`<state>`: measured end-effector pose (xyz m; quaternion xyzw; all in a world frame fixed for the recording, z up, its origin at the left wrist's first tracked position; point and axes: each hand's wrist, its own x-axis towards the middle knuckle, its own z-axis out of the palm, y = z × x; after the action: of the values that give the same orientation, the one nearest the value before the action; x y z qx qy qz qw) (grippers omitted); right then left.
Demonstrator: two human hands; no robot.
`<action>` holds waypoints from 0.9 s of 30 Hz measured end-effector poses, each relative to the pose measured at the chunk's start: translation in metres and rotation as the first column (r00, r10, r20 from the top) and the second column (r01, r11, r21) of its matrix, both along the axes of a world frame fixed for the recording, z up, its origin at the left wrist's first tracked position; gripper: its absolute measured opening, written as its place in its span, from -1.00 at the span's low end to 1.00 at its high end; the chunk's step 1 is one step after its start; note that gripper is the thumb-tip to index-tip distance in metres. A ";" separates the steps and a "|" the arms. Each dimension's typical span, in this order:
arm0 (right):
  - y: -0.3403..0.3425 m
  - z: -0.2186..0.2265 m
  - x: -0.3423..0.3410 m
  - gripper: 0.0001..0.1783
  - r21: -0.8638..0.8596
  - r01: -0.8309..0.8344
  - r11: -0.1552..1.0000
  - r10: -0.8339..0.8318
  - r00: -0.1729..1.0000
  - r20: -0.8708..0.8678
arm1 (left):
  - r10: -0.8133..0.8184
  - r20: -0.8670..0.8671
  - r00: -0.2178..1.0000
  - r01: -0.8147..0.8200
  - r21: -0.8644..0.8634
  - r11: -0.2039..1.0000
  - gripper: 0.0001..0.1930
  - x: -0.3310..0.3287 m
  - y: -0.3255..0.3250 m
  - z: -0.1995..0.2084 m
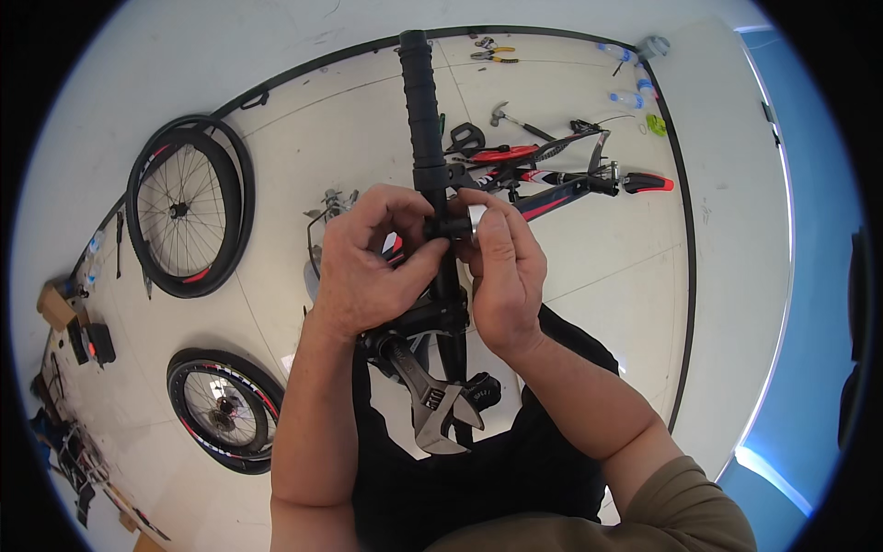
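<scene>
A black bicycle handlebar [448, 269] runs up the middle of the view, a ribbed grip [420, 110] at its far end. Just below that grip, a bicycle bell [475, 223] with a silver rim and a black clamp sits against the bar. My right hand [506, 267] is closed around the bell, thumb on its silver side. From the left, my left hand [372, 262] pinches the bell's black clamp at the bar with thumb and fingertips; the exact contact is partly hidden. Nearer me, an adjustable wrench [432, 400] rests by the handlebar stem [423, 320].
Two wheels with tyres [184, 212] lie far left, another wheel [228, 409] nearer. Right of the bar lie a bicycle frame [552, 198], a pedal [465, 139] and a hammer [520, 121]. Pliers [495, 56] and plastic bottles [627, 98] lie at the back, a cardboard box [58, 306] far left.
</scene>
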<state>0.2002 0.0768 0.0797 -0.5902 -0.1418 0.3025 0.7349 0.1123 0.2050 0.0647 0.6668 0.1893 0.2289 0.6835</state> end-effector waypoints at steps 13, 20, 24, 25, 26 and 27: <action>-0.002 -0.005 -0.001 -0.60 -0.021 -0.005 1.000 0.009 0.981 0.195 | 0.020 -0.026 0.999 -0.017 0.121 0.992 -0.69 0.003 0.001 -0.004; -0.004 -0.007 -0.001 -0.61 -0.047 -0.019 0.999 0.029 0.972 0.232 | -0.002 0.025 1.000 -0.005 0.284 0.959 -0.70 0.003 0.004 -0.001; -0.004 -0.008 -0.001 -0.63 -0.026 -0.025 0.999 0.030 0.980 0.199 | -0.007 0.023 1.000 -0.001 0.302 0.953 -0.70 0.004 0.004 0.000; -0.004 -0.008 -0.001 -0.63 -0.025 -0.033 0.999 0.037 0.982 0.188 | -0.007 0.022 1.000 0.000 0.308 0.952 -0.70 0.004 0.004 0.000; -0.004 -0.007 -0.001 -0.63 -0.024 -0.040 0.999 0.043 0.983 0.177 | -0.007 0.020 1.000 0.000 0.313 0.950 -0.70 0.003 0.005 0.000; -0.004 -0.005 -0.001 -0.63 -0.028 -0.043 0.999 0.046 0.988 0.146 | -0.007 0.019 1.000 0.000 0.319 0.948 -0.70 0.003 0.005 0.000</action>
<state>0.1994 0.0726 0.0746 -0.6166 -0.2048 0.2764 0.7081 0.1154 0.2099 0.0648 0.7665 0.1418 0.2618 0.5690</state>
